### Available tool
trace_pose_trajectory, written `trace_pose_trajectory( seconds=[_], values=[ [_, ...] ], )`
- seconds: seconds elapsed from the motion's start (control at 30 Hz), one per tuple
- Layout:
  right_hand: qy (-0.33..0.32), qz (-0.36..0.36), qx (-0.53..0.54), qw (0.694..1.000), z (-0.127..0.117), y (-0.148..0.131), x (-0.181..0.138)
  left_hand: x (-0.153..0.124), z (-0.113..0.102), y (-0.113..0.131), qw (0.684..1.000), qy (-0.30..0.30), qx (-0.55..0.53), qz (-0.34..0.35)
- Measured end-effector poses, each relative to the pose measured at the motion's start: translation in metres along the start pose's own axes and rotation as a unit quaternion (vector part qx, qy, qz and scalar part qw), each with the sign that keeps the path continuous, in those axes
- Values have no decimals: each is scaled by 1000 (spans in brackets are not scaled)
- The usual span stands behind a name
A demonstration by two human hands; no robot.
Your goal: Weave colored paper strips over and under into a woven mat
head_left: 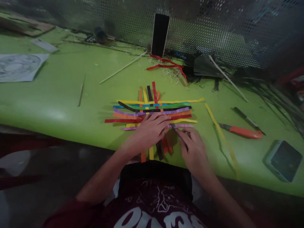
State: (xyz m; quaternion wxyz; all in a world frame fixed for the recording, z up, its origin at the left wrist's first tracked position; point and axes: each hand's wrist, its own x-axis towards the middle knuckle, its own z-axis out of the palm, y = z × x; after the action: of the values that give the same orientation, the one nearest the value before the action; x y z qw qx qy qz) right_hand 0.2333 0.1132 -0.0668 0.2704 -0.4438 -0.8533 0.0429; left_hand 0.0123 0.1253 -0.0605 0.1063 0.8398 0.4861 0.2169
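A weave of coloured paper strips lies on the green table in front of me. Several strips run across and several run away from me. My left hand lies flat on the near part of the weave, fingers stretched out and pressing the strips down. Just to its right, my right hand pinches the end of a pale purple strip at the weave's near right corner. The lower ends of the upright strips stick out below my left hand.
A loose yellow strip lies to the right, beside an orange-handled knife and a thin dark tool. A phone lies at far right; another phone leans on the mesh wall. Red strips, sticks and a printed sheet lie farther back.
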Motion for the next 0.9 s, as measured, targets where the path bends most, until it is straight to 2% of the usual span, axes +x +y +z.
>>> trace_pose_trajectory(
  seconds=[0.43, 0.63, 0.77, 0.9],
  values=[
    [41, 46, 82, 995, 7, -6, 12, -2, -7, -1, 999, -6, -38, 0],
    [61, 79, 57, 993, 9, -5, 14, -3, -7, -2, 998, -18, -52, -5],
    [54, 79, 30, 995, 10, -4, 13, -3, -6, -3, 999, -8, -46, -2],
    [36, 70, 67, 995, 6, -4, 11, -3, -5, -3, 999, -15, -45, 4]
  ],
)
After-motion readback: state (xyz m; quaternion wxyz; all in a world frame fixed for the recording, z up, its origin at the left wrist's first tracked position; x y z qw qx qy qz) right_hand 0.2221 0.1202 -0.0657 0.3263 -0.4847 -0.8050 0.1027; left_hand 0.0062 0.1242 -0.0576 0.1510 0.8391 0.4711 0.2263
